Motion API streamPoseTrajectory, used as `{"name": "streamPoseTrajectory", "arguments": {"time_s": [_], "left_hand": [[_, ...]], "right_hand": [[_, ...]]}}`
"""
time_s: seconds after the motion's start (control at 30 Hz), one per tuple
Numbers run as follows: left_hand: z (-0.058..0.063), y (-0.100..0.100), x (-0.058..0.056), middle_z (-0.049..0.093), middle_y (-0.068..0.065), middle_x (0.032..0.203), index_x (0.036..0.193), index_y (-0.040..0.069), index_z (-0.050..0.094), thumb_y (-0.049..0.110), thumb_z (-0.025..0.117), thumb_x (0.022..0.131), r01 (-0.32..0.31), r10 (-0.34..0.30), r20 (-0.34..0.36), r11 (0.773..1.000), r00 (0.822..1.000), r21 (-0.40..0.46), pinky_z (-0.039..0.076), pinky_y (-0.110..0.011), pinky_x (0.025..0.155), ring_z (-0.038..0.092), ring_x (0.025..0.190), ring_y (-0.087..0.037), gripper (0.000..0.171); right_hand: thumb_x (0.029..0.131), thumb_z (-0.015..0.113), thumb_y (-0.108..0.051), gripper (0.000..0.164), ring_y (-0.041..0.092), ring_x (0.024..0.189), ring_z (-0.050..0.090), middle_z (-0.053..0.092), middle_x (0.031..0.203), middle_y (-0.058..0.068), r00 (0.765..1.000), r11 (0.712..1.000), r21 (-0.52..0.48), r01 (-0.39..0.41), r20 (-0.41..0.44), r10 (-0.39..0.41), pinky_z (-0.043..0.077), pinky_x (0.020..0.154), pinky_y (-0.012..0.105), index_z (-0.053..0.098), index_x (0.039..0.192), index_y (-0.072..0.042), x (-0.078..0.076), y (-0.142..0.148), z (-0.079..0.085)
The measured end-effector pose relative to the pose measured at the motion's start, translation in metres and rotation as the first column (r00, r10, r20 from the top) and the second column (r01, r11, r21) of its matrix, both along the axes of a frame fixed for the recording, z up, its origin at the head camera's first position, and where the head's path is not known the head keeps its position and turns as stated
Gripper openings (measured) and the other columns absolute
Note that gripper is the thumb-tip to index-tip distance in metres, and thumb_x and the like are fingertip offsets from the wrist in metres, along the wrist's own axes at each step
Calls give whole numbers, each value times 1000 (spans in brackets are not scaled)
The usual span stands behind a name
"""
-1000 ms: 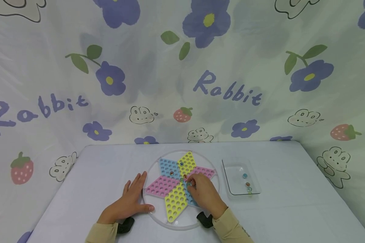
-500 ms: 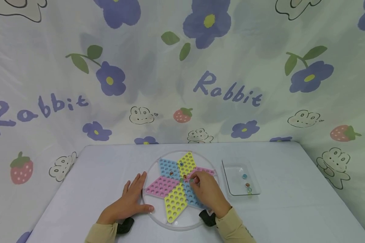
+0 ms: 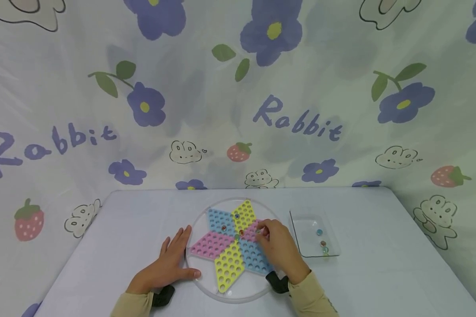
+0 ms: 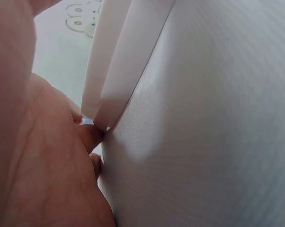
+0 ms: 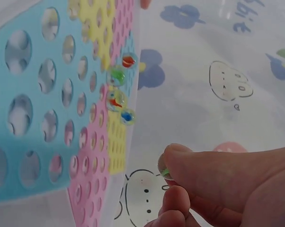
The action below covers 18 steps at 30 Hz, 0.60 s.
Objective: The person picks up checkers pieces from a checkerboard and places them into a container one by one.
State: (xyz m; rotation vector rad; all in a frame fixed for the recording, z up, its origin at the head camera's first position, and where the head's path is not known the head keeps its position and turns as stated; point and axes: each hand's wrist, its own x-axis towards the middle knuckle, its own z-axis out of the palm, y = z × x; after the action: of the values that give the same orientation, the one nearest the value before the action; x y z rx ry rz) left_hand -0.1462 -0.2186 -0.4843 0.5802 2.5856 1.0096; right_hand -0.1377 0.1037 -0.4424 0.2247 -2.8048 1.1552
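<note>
A round Chinese checkers board (image 3: 193, 275) lies on the table, its star made of pink, yellow and blue perforated points. Several glass marbles sit in its holes: a blue marble (image 3: 237, 216), a red marble (image 3: 224, 228), an orange-red marble (image 3: 241, 233) and a green marble (image 5: 117, 75) near the centre. Above the right pink point, my right hand (image 3: 279, 246) pinches a clear marble with a green swirl (image 5: 164, 166) between thumb and fingers. My left hand (image 3: 168, 264) rests at the board's left rim, fingers straight and thumb over the edge; in the left wrist view its fingers touch the rim (image 4: 116, 71).
To the right of the board stands a clear plastic box (image 3: 315, 254) holding several marbles (image 3: 319, 232). A white cloth covers the table (image 3: 381, 246). Behind it hangs a printed curtain (image 3: 206, 110). Each wrist wears a black device (image 3: 163, 296).
My right hand has moved right and slightly up from the board's centre to over the right pink point, still pinching the marble. More of the lower-right blue point shows. My left hand has stayed put.
</note>
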Motion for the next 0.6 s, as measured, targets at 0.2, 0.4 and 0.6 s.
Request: {"name": "streamPoseTrajectory", "arguments": {"time_s": [0.2,0.4,0.6], "left_hand": [[-2,-1,-1,5,-25,165,159,-5,2,50,82,79,5,-5,-12,1000,1000,-12,-13,-64,112,-5,151,-46,125],[-3,-2,0,6,-26,165,159,-5,4,49,82,79,7,-8,-26,1000,1000,-1,-12,-65,112,-4,151,-47,124],[-3,-3,1,7,-26,165,159,-6,5,49,83,79,7,-7,-29,1000,1000,5,-12,-66,112,-4,151,-47,124]], "right_hand": [[92,68,-5,11,13,71,47,51,81,0,1000,1000,-18,6,-20,-6,43,61,25,68,103,-1,0,7,5],[92,69,-4,12,13,70,47,52,81,1,999,999,-32,16,-27,-17,43,60,25,69,103,-1,1,13,9],[92,69,-4,12,14,68,46,52,80,2,999,998,-33,50,-20,-51,42,56,25,68,104,-2,0,21,12]]}}
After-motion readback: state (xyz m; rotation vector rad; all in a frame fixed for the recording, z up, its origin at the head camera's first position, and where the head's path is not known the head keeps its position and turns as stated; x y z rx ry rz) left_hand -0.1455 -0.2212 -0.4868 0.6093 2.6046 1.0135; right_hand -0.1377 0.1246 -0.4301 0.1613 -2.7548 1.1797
